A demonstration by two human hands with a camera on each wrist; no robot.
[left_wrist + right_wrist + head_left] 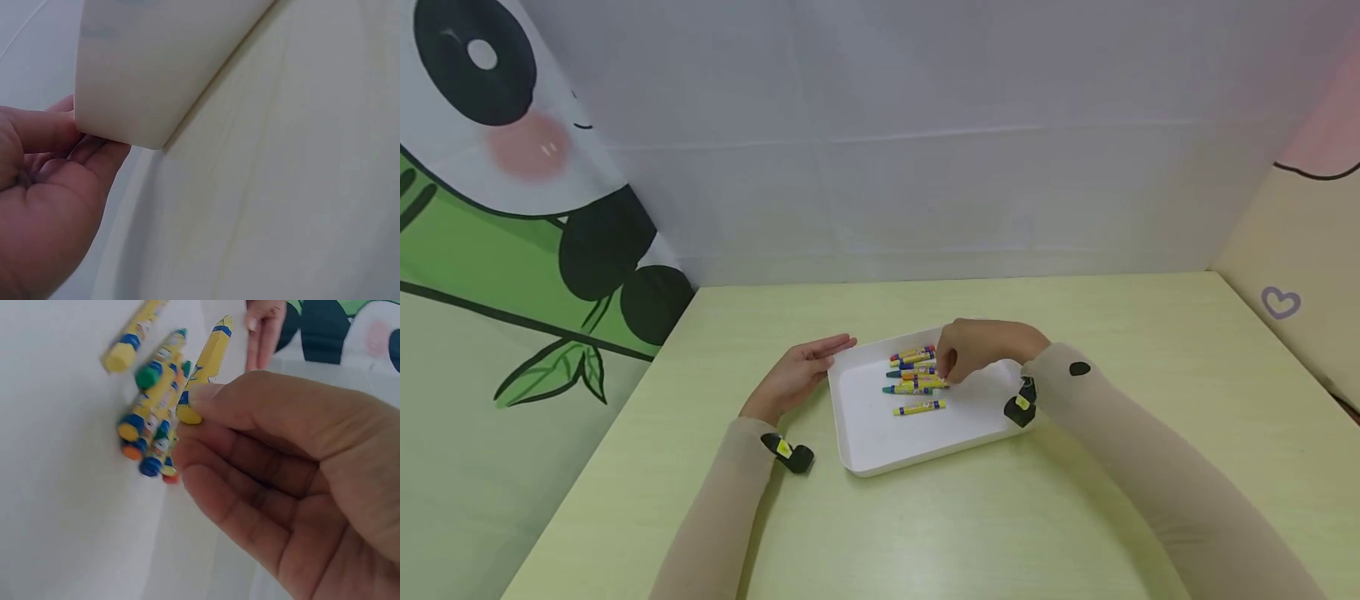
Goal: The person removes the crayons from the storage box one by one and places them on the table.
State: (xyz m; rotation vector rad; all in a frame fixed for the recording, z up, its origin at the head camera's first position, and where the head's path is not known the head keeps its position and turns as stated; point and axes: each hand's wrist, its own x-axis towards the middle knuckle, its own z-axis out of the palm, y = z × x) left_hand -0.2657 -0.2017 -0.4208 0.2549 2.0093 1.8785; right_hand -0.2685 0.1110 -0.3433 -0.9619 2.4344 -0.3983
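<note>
From the wearer's head, one camera looks forward and down, far enough back to take in the white tray (880,442), left hand (797,375), right hand (981,346), table (925,533) and grey backdrop (887,167). The left-wrist camera sits close, facing the outside of a tray corner past the thumb and fingers. The right-wrist view, also close and turned askew, looks across the crayons (142,415) towards the wall print (322,334). It shares these crayons with the head view; all three views include the left hand.
</note>
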